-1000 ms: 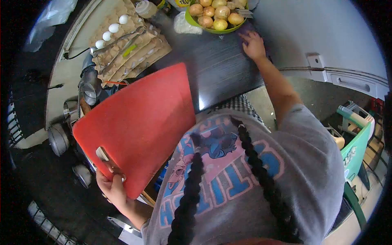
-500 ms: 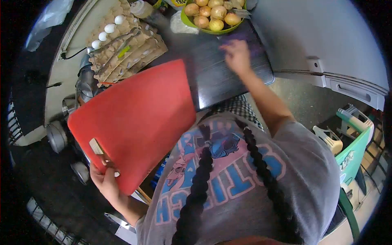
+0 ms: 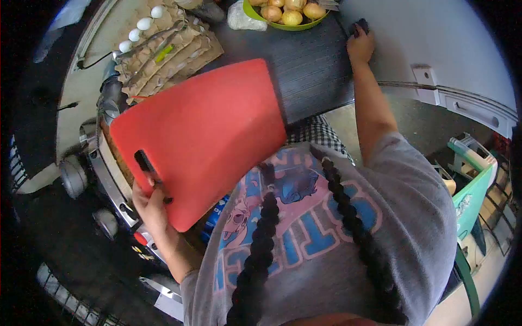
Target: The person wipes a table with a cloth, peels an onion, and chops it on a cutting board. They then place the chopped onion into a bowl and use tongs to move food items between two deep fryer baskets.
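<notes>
My left hand (image 3: 150, 206) grips the red cutting board (image 3: 204, 133) at its lower left corner, by the handle slot, with some fingers hidden behind it. The board is tilted at the front of the dark table (image 3: 312, 73). My right hand (image 3: 361, 46) reaches to the table's far right corner beside the refrigerator. Its fingers are closed on a small dark bunched cloth (image 3: 360, 25), mostly covered by the hand.
A green bowl of onions (image 3: 292, 19) and a white plastic bag (image 3: 244, 17) stand at the back. Egg cartons (image 3: 168, 65) with several eggs lie at the left, near metal pots (image 3: 73, 176). The refrigerator (image 3: 435, 49) borders the table on the right.
My right hand has moved from over the table, up and right to its edge by the refrigerator. My left hand has shifted the cutting board up and to the right.
</notes>
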The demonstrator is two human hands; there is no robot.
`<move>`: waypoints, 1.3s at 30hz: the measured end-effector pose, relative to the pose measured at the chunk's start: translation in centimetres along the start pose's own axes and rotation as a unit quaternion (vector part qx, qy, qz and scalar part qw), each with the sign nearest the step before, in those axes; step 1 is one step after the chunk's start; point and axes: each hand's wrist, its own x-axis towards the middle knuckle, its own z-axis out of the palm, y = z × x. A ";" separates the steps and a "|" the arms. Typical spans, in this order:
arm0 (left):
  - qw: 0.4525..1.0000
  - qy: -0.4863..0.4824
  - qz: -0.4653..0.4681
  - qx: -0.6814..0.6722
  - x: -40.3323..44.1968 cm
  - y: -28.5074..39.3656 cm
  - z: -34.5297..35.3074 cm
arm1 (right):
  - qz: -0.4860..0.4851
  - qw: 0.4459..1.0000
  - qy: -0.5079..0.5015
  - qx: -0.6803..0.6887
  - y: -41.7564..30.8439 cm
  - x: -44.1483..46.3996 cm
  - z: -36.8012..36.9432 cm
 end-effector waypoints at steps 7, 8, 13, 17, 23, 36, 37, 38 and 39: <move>0.996 -0.085 -0.031 -0.013 3.7 -7.5 1.2 | -0.052 0.997 -0.064 0.009 0.9 -16.1 -6.8; 0.995 -0.087 -0.042 -0.032 3.6 -7.7 2.4 | 0.007 0.998 -0.062 -0.021 2.0 -17.2 -8.0; 0.984 -0.144 -0.091 -0.055 6.4 -16.1 5.3 | 0.364 0.871 -0.210 0.256 9.6 -20.3 -7.4; 0.973 -0.152 -0.144 -0.097 5.8 -23.2 9.7 | 0.547 0.686 -0.266 0.398 13.1 -25.7 -6.9; 0.993 -0.073 -0.054 -0.081 2.0 -23.9 19.7 | 0.419 0.693 -0.440 0.388 13.4 -26.9 -10.8; 0.964 0.083 0.034 0.248 -2.5 -25.5 25.4 | -0.052 0.723 -0.681 0.101 11.6 -26.0 -17.5; 0.958 0.053 0.026 0.281 -2.7 -25.1 24.8 | -0.070 0.702 -0.707 0.046 6.0 -24.4 -21.6; 0.958 0.057 0.026 0.280 -2.9 -24.6 23.9 | 0.029 0.688 -0.722 0.067 5.7 -24.1 -21.5; 0.955 0.064 0.047 0.286 -3.1 -24.2 22.8 | 0.128 0.675 -0.722 0.084 5.4 -23.8 -21.5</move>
